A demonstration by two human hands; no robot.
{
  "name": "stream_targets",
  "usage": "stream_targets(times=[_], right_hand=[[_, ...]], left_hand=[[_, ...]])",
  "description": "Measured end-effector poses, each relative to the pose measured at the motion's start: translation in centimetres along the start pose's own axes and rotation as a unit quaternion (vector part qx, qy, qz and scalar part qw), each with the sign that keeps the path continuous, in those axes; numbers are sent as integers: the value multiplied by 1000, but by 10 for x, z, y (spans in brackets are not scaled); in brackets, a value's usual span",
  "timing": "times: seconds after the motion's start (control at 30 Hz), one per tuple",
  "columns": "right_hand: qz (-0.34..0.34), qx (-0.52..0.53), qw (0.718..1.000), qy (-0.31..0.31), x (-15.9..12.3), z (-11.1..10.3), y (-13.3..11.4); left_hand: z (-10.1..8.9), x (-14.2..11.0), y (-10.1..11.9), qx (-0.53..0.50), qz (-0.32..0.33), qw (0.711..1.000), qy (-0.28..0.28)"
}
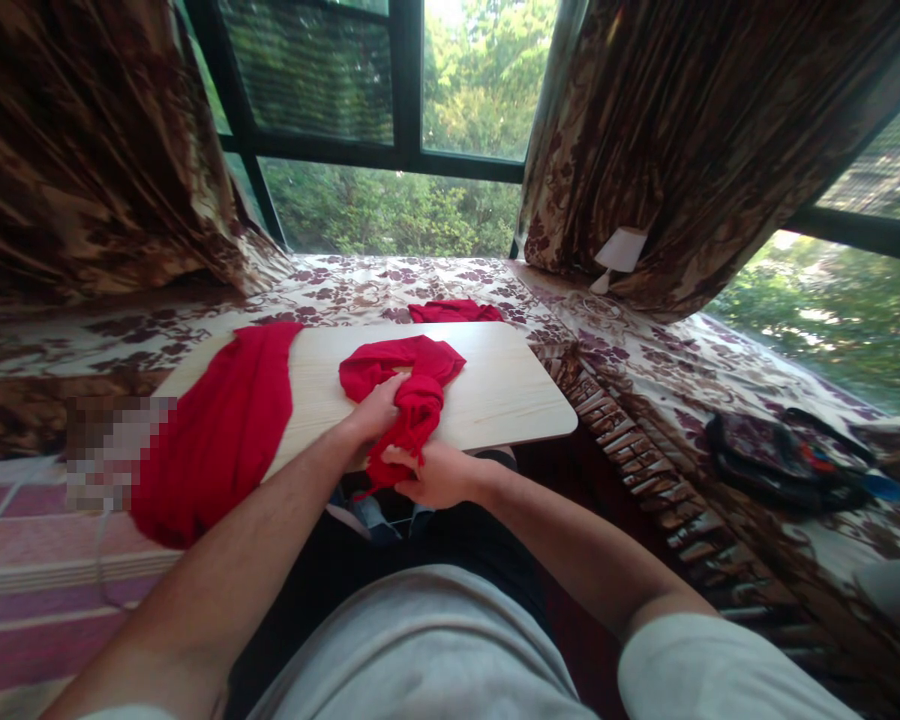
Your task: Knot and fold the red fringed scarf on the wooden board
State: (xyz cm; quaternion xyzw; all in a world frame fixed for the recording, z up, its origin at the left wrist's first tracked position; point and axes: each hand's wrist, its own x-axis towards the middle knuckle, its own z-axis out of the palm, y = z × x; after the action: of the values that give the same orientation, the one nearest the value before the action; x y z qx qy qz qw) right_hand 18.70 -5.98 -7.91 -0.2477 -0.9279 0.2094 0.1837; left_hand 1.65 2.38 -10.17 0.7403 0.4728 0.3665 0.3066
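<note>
A red scarf lies looped at the near middle of a pale wooden board, its knotted, bunched part hanging toward me over the near edge. My left hand grips the scarf at the left side of the bunch. Lower down, my right hand has its fingers closed round the hanging, fringed end. Another red cloth is spread over the board's left end and drapes down off it. Past the far edge sits a further folded red cloth. The fingers partly hide the knot.
A flowered cover spreads along the window ledge behind the board. On the right are a small white lamp and a dark bag. Striped bedding lies at left. Patterned curtains frame the windows.
</note>
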Motion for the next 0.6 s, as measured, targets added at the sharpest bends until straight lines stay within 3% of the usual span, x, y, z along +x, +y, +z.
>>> stream_targets(times=[0.13,0.23,0.33,0.4,0.47,0.53,0.6], right_hand=[[-52,59,985,-153,-6,-7,-23],[-56,156,951,-260,-9,-18,-42],[-41,293,909,-293,-12,-30,-50],[-4,367,908,-201,-11,-35,-42],[58,381,922,-26,-6,-39,-25],[126,316,927,159,2,-43,-2],[167,209,927,262,13,-47,24]], left_hand=[[0,-2,-3,55,-8,998,16],[-3,-2,-4,71,0,997,5],[-5,-6,-1,79,6,997,16],[-6,-15,4,103,7,993,58],[-5,-29,11,148,-14,980,132],[-2,-45,18,186,-65,961,192],[0,-59,25,182,-127,959,178]])
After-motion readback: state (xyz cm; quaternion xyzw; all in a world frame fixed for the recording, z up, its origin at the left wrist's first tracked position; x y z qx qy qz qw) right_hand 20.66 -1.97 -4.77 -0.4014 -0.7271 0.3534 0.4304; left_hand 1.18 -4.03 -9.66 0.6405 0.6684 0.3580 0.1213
